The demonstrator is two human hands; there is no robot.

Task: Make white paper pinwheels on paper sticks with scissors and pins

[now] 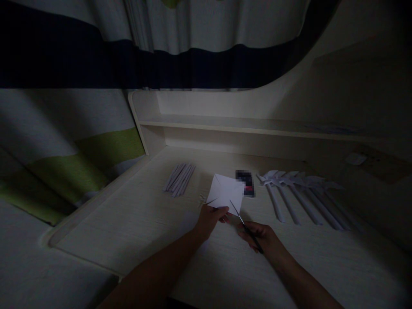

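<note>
Right now my right hand (262, 238) grips scissors (245, 227), blades narrow, tip touching the white paper square (225, 192) my left hand (209, 219) pinches by its near corner. Beyond the paper, a small dark object (245, 182). Farther left, paper sticks (179, 178); right, finished pinwheels (299, 189) on the desk (144, 223).

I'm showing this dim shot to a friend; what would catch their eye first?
The white paper square at the centre, pinched by the left hand while the right hand points scissors at its corner. To the right lies a row of paper pinwheels; to the left, a bundle of paper sticks.
</note>
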